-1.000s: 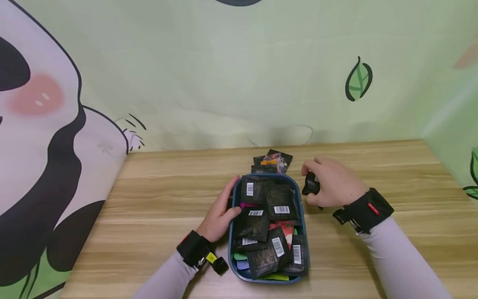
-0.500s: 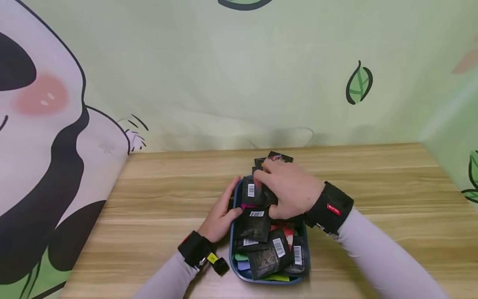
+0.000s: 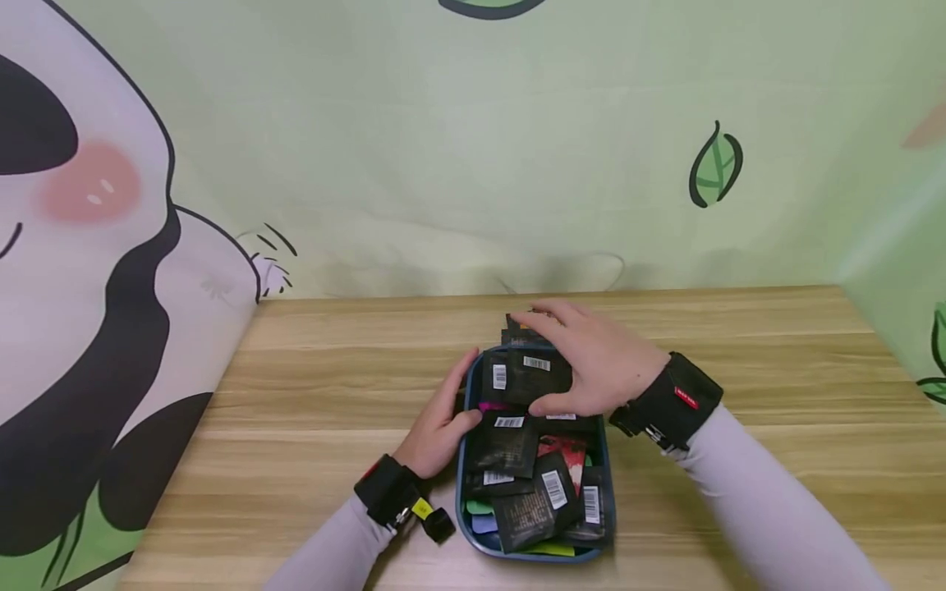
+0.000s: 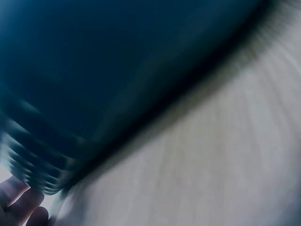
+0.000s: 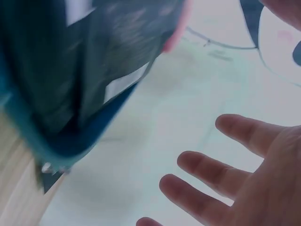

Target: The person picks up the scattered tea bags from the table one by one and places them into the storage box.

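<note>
A dark blue basket (image 3: pixel 609 492) stands on the table, heaped with black sachets that bear white barcode labels. My left hand (image 3: pixel 432 435) holds its left side, thumb over the rim and fingers along the outer wall; in the left wrist view the fingers (image 4: pixel 21 205) reach the ribbed corner. Over the far right part of the basket hovers my right hand (image 3: pixel 602 357), fingers spread and nothing held. A black sachet (image 3: pixel 526 382) lies flat just beside its thumb. The right wrist view shows the spread fingers (image 5: pixel 211 172) apart from the basket's rim (image 5: pixel 61 157).
Behind the basket, a few dark packets (image 3: pixel 513 335) lie on the wooden table (image 3: pixel 332 369), partly covered by the right hand. Among the sachets show a red packet (image 3: pixel 567 453) and some green and lilac pieces. A printed cloth backdrop (image 3: pixel 414 164) rises behind the table.
My right hand has come left from beside the basket with a black sachet and has let go of it at the far end. The left hand stays on the basket.
</note>
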`<state>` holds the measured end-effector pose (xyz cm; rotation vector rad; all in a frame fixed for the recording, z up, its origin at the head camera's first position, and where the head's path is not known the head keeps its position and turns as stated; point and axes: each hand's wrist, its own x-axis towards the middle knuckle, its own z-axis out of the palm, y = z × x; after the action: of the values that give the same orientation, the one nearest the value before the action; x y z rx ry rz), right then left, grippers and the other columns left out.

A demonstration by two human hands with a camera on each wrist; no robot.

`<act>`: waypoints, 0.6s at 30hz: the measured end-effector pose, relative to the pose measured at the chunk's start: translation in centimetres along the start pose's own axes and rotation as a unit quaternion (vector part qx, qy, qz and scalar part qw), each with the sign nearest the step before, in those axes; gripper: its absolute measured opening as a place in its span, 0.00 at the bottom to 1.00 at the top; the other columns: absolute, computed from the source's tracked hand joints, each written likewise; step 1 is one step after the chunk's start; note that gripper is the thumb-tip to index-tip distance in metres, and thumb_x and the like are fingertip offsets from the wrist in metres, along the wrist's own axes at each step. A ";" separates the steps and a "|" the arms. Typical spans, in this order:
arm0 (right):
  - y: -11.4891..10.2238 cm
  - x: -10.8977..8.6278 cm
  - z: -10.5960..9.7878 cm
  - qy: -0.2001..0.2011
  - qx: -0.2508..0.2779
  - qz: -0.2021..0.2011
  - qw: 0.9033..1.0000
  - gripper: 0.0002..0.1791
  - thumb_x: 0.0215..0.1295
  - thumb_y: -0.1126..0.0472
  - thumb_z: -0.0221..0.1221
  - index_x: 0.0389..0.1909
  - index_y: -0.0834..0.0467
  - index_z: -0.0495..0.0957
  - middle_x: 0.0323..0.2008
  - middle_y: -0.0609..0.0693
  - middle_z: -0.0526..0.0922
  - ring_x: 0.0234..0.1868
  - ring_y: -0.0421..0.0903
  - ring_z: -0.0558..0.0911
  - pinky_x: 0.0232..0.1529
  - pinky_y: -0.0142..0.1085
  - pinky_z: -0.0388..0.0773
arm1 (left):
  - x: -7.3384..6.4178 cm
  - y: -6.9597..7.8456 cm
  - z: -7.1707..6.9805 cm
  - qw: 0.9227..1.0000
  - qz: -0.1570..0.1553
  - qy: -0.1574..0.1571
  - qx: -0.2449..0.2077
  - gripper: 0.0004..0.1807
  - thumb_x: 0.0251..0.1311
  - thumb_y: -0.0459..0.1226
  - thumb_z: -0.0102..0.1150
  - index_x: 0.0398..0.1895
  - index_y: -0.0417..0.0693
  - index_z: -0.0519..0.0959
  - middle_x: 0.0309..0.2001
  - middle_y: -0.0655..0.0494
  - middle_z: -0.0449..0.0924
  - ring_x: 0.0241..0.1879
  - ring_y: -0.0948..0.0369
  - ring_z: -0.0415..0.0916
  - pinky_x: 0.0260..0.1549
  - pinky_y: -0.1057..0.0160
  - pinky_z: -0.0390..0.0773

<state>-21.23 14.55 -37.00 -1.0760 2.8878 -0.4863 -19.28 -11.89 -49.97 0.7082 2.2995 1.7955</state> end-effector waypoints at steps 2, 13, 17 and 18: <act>0.6 -0.2 0.1 -0.004 -0.001 0.018 1.000 0.60 0.46 0.25 0.62 0.79 0.47 0.55 0.74 0.54 0.59 0.69 0.55 0.65 0.63 0.52 0.68 | 0.0 0.0 0.0 1.000 0.000 0.000 0.000 0.42 0.66 0.34 0.49 0.82 0.59 0.48 0.75 0.57 0.58 0.69 0.56 0.61 0.68 0.48 0.58; 2.4 -1.9 1.3 0.014 -0.014 0.043 0.999 0.53 0.50 0.30 0.63 0.76 0.50 0.62 0.66 0.55 0.70 0.63 0.54 0.72 0.60 0.52 0.71 | 0.0 0.0 -0.2 1.000 0.004 -0.002 0.009 0.42 0.67 0.35 0.48 0.82 0.58 0.47 0.76 0.58 0.56 0.71 0.56 0.58 0.69 0.46 0.55; 2.5 -2.9 2.3 0.007 -0.014 0.096 0.995 0.46 0.55 0.34 0.62 0.69 0.58 0.70 0.57 0.54 0.79 0.53 0.50 0.79 0.53 0.48 0.76 | 0.0 0.0 -0.1 1.000 0.002 -0.002 0.011 0.42 0.67 0.36 0.49 0.82 0.60 0.46 0.77 0.58 0.55 0.72 0.57 0.58 0.69 0.46 0.55; 2.6 -3.3 2.6 0.007 -0.014 0.107 0.994 0.45 0.56 0.34 0.61 0.68 0.59 0.71 0.54 0.54 0.80 0.50 0.48 0.80 0.50 0.47 0.77 | 0.0 0.1 -0.1 1.000 0.002 -0.002 0.011 0.41 0.67 0.36 0.49 0.82 0.60 0.47 0.77 0.58 0.55 0.72 0.57 0.57 0.69 0.46 0.55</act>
<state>-20.03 17.75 -40.48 -0.7539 2.9837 -0.4465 -19.25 -11.95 -49.91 0.7202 2.3192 1.7724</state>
